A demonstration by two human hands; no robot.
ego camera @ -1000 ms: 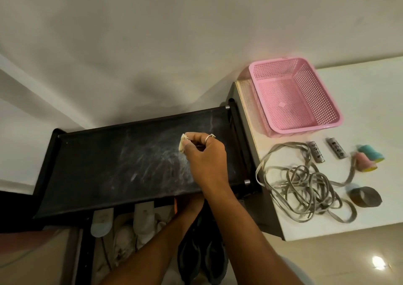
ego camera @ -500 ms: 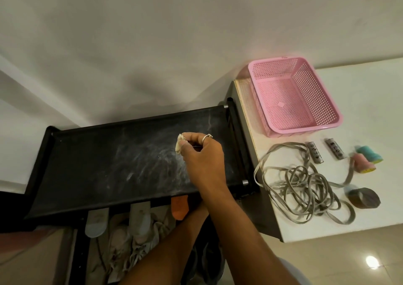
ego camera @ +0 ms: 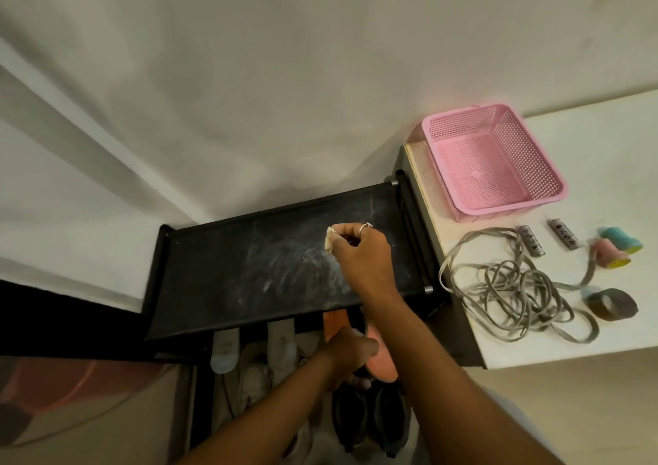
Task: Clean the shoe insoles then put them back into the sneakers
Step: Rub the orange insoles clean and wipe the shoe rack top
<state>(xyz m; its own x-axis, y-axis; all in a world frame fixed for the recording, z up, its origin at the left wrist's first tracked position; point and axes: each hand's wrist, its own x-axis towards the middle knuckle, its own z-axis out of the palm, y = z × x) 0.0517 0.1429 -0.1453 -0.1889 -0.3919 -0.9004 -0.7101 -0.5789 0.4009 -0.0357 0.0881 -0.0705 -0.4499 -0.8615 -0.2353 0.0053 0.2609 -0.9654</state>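
At the right half of the dusty black rack top [ego camera: 249,279], pinching a pale wad of cloth [ego camera: 329,241] in the right hand [ego camera: 359,260], fingers curling tight round it, wearing a ring on one finger, holding the wad low over the white-streaked surface; not possible to tell whether touching it. Just below the near edge of that top, gripping an orange-pink insole [ego camera: 382,359] in the left hand [ego camera: 350,356], fingers wrapping underneath it, right above a pair of dark sneakers [ego camera: 370,423] on the lower level. Leaving a second orange insole [ego camera: 333,322] poking out just left of the first, partly hidden by the hand, and two pale insoles [ego camera: 224,350] jutting from under the near edge further left. On the white worktop [ego camera: 605,144] to the right, leaving untouched a pink mesh basket [ego camera: 491,165] at the far side, a tangled grey strap [ego camera: 516,286] nearer, two small grey cylinders [ego camera: 530,245], a pink and a teal sponge roller [ego camera: 610,255], and a dark tape roll [ego camera: 612,302] near the right edge.
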